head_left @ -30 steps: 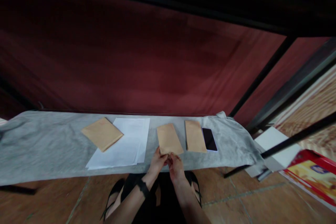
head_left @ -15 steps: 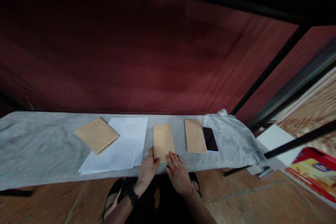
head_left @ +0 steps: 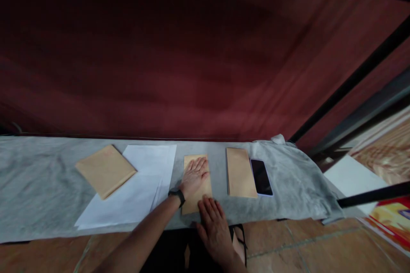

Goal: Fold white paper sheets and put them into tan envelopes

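A brown paper envelope (head_left: 191,204) lies upright in front of me on the grey cloth. My left hand (head_left: 194,176), with a black band at the wrist, rests flat on its upper part, fingers stretched toward the far end. Over the near right corner of the envelope lie the fingertips of my right hand (head_left: 212,226), its fingers extended and the thumb apart. To the right is a stack of brown envelopes (head_left: 241,173), beside a phone (head_left: 262,178) with a dark screen. On the left, another pile of brown envelopes (head_left: 107,170) partly covers white paper sheets (head_left: 124,198).
The grey cloth (head_left: 38,187) covers a long narrow table. Behind it stands a dark red panel (head_left: 192,94). Black metal bars (head_left: 349,81) slant at the right, near a white surface (head_left: 352,179) and a red and yellow box (head_left: 392,222). Tiled floor (head_left: 275,243) shows below.
My left hand has moved from the envelope's near left edge up onto its upper part and lies flat. My right hand stays at the near right corner. The view has shifted slightly.
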The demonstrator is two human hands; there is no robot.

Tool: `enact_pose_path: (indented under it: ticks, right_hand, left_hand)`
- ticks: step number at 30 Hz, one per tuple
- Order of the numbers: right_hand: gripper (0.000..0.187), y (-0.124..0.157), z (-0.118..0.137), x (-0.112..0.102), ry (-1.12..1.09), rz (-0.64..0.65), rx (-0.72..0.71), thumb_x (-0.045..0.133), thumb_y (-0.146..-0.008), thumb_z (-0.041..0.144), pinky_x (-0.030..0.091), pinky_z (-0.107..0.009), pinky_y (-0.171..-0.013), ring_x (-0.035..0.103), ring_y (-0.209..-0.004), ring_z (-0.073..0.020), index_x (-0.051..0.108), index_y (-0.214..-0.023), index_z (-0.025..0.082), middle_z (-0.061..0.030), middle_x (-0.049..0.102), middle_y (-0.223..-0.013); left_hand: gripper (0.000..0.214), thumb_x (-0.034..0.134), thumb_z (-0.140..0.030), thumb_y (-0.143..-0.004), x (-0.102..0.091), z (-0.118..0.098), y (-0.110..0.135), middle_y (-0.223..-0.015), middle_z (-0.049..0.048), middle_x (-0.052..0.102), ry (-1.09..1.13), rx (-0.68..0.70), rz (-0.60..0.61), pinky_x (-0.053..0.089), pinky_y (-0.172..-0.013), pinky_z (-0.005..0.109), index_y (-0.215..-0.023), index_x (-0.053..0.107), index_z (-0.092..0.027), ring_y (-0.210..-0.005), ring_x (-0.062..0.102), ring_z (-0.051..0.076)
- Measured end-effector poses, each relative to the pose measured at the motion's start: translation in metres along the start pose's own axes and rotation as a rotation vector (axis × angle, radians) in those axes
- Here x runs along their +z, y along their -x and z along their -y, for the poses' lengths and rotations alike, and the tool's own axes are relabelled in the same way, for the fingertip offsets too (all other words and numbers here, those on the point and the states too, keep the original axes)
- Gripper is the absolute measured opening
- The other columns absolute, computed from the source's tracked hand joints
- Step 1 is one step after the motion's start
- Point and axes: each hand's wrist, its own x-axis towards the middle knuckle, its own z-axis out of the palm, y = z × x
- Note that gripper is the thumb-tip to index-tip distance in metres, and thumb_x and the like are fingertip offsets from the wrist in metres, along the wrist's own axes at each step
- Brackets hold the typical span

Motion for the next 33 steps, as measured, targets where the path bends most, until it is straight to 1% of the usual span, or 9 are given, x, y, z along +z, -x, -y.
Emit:
enact_pose_path:
  ticks: [4, 7, 12, 15, 18, 22, 27, 31, 33]
  right_hand:
    - [0.065, -0.002, 0.001, -0.004, -0.001, 0.027, 0.011, 0.049, -0.1, 0.033, 0.038, -0.046, -0.118, 0.04, -0.144, -0.0242, 0.022, -0.158, 0.028, -0.0037, 0.038, -0.158]
    - [0.062, -0.002, 0.001, -0.004, 0.0, 0.036, 0.013, 0.046, -0.101, 0.029, 0.037, -0.045, -0.119, 0.04, -0.144, -0.0228, 0.022, -0.158, 0.025, -0.0045, 0.04, -0.157]
    - [0.054, 0.002, -0.002, -0.001, -0.056, 0.004, 0.021, 0.04, -0.102, 0.024, 0.035, -0.047, -0.119, 0.039, -0.145, -0.0231, 0.032, -0.155, 0.023, -0.0069, 0.044, -0.156]
    - [0.049, 0.004, -0.005, 0.001, -0.135, -0.038, 0.024, 0.04, -0.101, 0.021, 0.037, -0.049, -0.118, 0.042, -0.143, -0.0233, 0.04, -0.15, 0.021, -0.009, 0.049, -0.152]
    - [0.041, 0.006, -0.004, 0.005, -0.238, -0.105, 0.091, 0.038, -0.101, 0.021, 0.039, -0.05, -0.114, 0.045, -0.139, -0.0234, 0.046, -0.142, 0.021, -0.0105, 0.052, -0.146]
    - [0.038, 0.007, -0.001, 0.011, -0.344, -0.19, 0.213, 0.038, -0.103, 0.029, 0.042, -0.052, -0.11, 0.047, -0.134, -0.0255, 0.044, -0.139, 0.021, -0.0132, 0.052, -0.141]
    - [0.037, 0.006, 0.0, 0.016, -0.447, -0.234, 0.27, 0.034, -0.104, 0.035, 0.04, -0.052, -0.111, 0.046, -0.133, -0.0258, 0.046, -0.136, 0.022, -0.0135, 0.051, -0.137]
    - [0.048, 0.004, -0.002, 0.018, -0.454, -0.247, 0.312, 0.031, -0.104, 0.04, 0.036, -0.054, -0.115, 0.039, -0.14, -0.0276, 0.038, -0.147, 0.02, -0.0153, 0.042, -0.149]
    - [0.052, 0.004, -0.003, 0.019, -0.462, -0.237, 0.312, 0.03, -0.104, 0.041, 0.032, -0.054, -0.117, 0.035, -0.144, -0.0277, 0.033, -0.151, 0.02, -0.0146, 0.036, -0.155]
  left_hand:
    - [0.054, 0.039, -0.039, -0.099, 0.0, 0.006, -0.027, -0.158, 0.008, 0.04, 0.003, -0.002, 0.006, 0.013, -0.124, 0.049, -0.15, 0.042, -0.022, -0.149, 0.031, 0.025]
    - [0.055, 0.038, -0.04, -0.1, 0.0, 0.006, -0.03, -0.159, 0.01, 0.039, 0.003, 0.02, 0.029, 0.013, -0.124, 0.046, -0.151, 0.041, -0.018, -0.149, 0.031, 0.024]
    - [0.055, 0.034, -0.038, -0.101, 0.002, 0.003, -0.006, -0.16, 0.01, 0.036, -0.019, 0.135, 0.093, 0.014, -0.124, 0.041, -0.152, 0.038, -0.016, -0.15, 0.029, 0.021]
    - [0.056, 0.031, -0.04, -0.103, 0.002, 0.0, 0.011, -0.161, 0.0094, 0.034, -0.067, 0.202, 0.131, 0.013, -0.124, 0.039, -0.153, 0.036, -0.015, -0.15, 0.026, 0.019]
    - [0.056, 0.029, -0.041, -0.104, 0.001, -0.006, 0.026, -0.162, 0.0093, 0.032, -0.105, 0.243, 0.148, 0.012, -0.124, 0.038, -0.154, 0.034, -0.015, -0.151, 0.024, 0.018]
    - [0.057, 0.027, -0.041, -0.105, -0.004, -0.017, 0.045, -0.163, 0.0107, 0.03, -0.118, 0.277, 0.168, 0.013, -0.123, 0.037, -0.154, 0.032, -0.012, -0.152, 0.022, 0.018]
    - [0.055, 0.029, -0.039, -0.106, -0.01, -0.027, 0.064, -0.162, 0.0113, 0.033, -0.102, 0.311, 0.176, 0.014, -0.123, 0.038, -0.153, 0.033, -0.013, -0.151, 0.025, 0.019]
    - [0.053, 0.034, -0.039, -0.105, -0.016, -0.033, 0.078, -0.161, 0.0096, 0.036, -0.059, 0.343, 0.186, 0.015, -0.124, 0.039, -0.153, 0.034, -0.017, -0.151, 0.025, 0.018]
    - [0.055, 0.038, -0.04, -0.104, -0.021, -0.038, 0.085, -0.161, 0.0091, 0.036, -0.031, 0.376, 0.2, 0.015, -0.124, 0.04, -0.154, 0.032, -0.018, -0.151, 0.025, 0.019]
